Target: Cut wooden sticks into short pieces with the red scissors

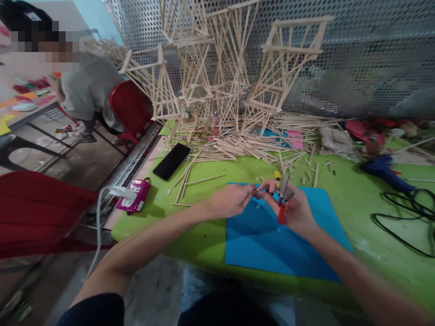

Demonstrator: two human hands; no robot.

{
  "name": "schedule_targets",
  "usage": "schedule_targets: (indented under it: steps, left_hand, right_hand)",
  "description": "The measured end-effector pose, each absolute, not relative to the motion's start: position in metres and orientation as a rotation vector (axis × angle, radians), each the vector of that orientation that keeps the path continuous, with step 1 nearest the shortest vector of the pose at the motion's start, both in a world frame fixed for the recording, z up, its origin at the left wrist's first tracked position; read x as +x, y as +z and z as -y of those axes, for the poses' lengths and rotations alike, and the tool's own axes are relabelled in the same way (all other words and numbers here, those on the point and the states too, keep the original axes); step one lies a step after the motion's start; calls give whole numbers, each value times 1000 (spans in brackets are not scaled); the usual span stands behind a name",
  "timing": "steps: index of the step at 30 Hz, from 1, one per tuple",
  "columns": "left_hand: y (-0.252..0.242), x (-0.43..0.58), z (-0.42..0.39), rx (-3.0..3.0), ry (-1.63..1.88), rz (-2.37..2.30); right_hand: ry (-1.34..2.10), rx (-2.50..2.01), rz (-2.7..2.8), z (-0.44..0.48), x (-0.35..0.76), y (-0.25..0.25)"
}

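My left hand (231,200) and my right hand (295,209) meet over a blue sheet (272,244) on the green table (367,213). The left hand's fingers are pinched on a small piece between the two hands; I cannot make out what it is. My right hand is closed around a pair of cutters (282,194) with one red and one yellow handle, its metal jaws pointing up. Loose wooden sticks (238,149) lie in a heap just beyond the hands.
Stick-built frames (217,77) stand stacked against a perforated metal wall. A black phone (171,160) and a pink power strip (134,194) lie at the left. A blue glue gun (387,172) and black cable (408,222) lie right. Another person (84,86) sits far left by red chairs.
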State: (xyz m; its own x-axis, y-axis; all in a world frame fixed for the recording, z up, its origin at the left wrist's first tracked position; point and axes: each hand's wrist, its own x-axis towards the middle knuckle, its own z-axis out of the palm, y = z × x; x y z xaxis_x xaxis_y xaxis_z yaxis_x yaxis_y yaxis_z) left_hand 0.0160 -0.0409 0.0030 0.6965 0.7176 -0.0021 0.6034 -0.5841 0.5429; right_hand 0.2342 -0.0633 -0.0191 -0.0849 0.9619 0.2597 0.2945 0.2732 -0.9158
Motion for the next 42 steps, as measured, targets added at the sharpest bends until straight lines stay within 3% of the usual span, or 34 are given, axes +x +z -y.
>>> schedule_targets:
  steps: [12,19,29,42]
  left_hand:
    - [20,14,52,2325,285,-1087]
    - [26,4,36,1833,795,-1051]
    - [9,20,41,1401,1234,-996]
    - [-10,32,50,1108,1211,-792]
  right_hand:
    - [1018,-1163,1463,65,232,-8]
    - [1091,-1080,1132,53,237,-6]
    - [1216,-1067,1093,74,215,-4]
    - [1224,-1045,1150,86,203,-8]
